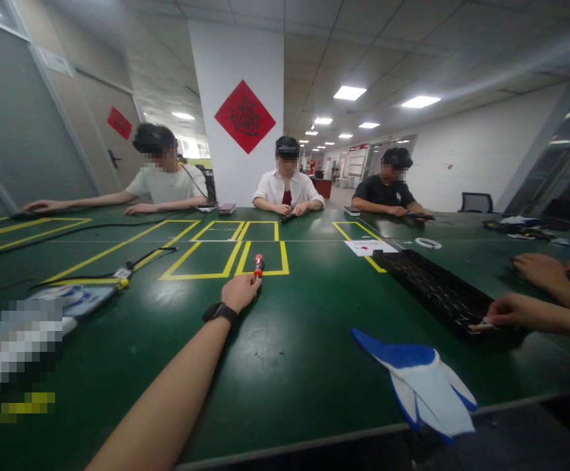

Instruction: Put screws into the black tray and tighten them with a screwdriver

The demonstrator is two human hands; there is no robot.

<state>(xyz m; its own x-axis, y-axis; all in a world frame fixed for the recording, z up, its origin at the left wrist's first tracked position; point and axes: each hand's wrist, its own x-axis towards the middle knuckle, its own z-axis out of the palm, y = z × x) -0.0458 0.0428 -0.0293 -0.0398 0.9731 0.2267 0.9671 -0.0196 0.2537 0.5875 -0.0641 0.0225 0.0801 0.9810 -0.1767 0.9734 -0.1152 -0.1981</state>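
My left hand, with a dark watch on its wrist, reaches out over the green table. Its fingers are closed at the near end of a screwdriver, whose red and dark handle points away from me. Part of the screwdriver is hidden by the fingers. Yellow tape outlines lie on the table around it. My right hand is out of view.
White and blue gloves lie at the near edge. On the right, a co-worker's hand touches the end of a long black tray. A white sheet lies behind it. Three people sit across the table. Cables run on the left.
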